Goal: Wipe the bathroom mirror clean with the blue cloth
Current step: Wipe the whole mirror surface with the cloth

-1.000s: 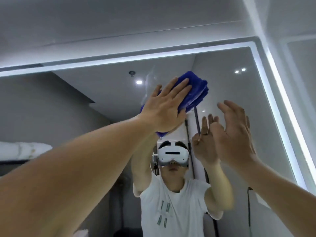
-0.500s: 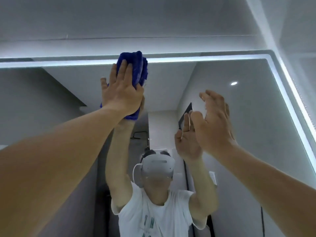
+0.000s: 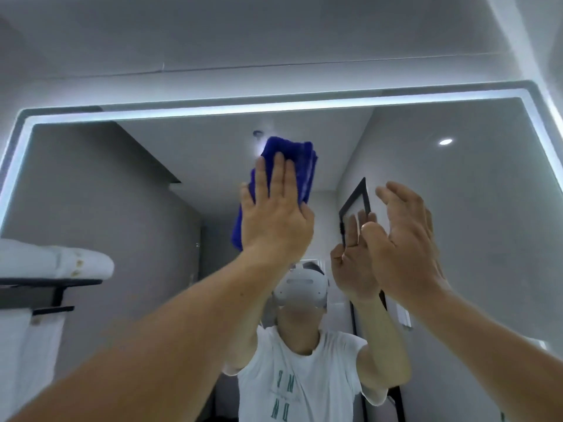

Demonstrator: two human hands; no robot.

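The bathroom mirror fills most of the view, framed by a lit white strip along its top and sides. A folded blue cloth lies flat against the glass in the upper middle. My left hand presses it to the mirror with straight fingers spread over its lower part. My right hand is raised to the right of it with relaxed fingers, holding nothing; whether it touches the glass I cannot tell. The mirror reflects both arms and a person in a white shirt.
A dark rack with folded white towels sits at the left edge, a towel hanging below it. The grey wall rises above the mirror. A side wall closes in at the upper right corner.
My left hand slid the blue cloth from the mirror's upper middle up to its top strip, then back down and right. My right hand stayed raised beside it.
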